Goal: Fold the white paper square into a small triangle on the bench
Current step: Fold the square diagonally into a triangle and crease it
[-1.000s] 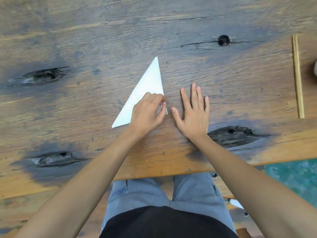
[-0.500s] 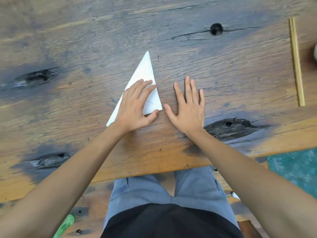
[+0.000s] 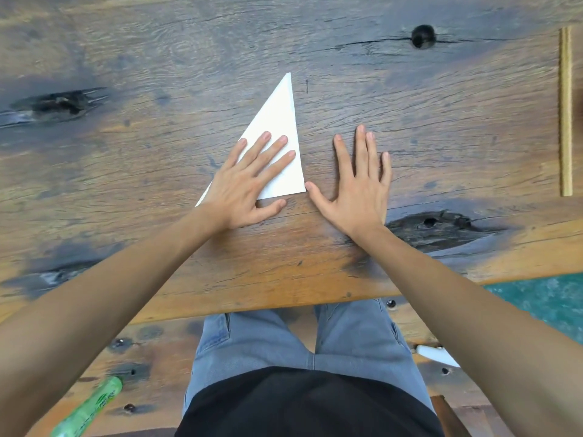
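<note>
The white paper (image 3: 279, 116) lies folded into a triangle on the wooden bench (image 3: 441, 127), its sharp tip pointing away from me. My left hand (image 3: 249, 181) rests flat on the triangle's near half with fingers spread, covering its lower left part. My right hand (image 3: 356, 187) lies flat on the bare wood just right of the paper. Its thumb tip touches the triangle's near right corner. Neither hand grips anything.
A thin light wooden strip (image 3: 566, 111) lies along the bench's right side. Dark knots and a round hole (image 3: 423, 36) mark the wood. Below the bench edge are my legs in grey jeans, a green bottle (image 3: 90, 408) and teal floor (image 3: 549, 298).
My left hand went from a closed pinch at the paper's near corner to lying flat and spread on the triangle. The right hand stayed flat beside it.
</note>
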`<state>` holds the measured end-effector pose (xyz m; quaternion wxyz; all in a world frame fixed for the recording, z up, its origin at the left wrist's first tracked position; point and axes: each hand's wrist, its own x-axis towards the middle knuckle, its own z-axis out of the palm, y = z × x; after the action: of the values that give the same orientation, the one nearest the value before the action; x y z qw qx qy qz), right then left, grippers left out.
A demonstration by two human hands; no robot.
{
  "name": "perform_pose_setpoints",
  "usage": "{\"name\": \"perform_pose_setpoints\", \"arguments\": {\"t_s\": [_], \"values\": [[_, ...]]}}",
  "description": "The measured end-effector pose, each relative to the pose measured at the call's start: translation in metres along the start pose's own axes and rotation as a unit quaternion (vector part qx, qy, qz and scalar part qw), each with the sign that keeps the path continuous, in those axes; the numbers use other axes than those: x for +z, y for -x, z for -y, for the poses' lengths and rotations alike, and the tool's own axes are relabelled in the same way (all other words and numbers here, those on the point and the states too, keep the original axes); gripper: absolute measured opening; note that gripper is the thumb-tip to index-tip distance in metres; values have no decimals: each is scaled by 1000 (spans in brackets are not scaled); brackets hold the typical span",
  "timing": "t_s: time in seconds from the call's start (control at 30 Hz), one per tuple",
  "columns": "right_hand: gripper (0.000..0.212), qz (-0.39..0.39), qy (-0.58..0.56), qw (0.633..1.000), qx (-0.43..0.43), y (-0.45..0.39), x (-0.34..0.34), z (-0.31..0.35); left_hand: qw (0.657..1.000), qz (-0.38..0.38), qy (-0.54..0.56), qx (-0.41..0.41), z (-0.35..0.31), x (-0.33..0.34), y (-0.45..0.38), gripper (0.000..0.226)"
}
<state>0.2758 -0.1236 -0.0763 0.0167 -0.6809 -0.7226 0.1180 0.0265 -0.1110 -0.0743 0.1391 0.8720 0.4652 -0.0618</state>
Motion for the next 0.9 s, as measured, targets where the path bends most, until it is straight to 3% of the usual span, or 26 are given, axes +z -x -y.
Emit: {"name": "perform_pose_setpoints", "arguments": {"t_s": [0.9], "values": [[105, -18, 19, 1000, 4, -1, 4, 4, 1000, -20, -5, 19, 7, 3, 2, 80]]}}
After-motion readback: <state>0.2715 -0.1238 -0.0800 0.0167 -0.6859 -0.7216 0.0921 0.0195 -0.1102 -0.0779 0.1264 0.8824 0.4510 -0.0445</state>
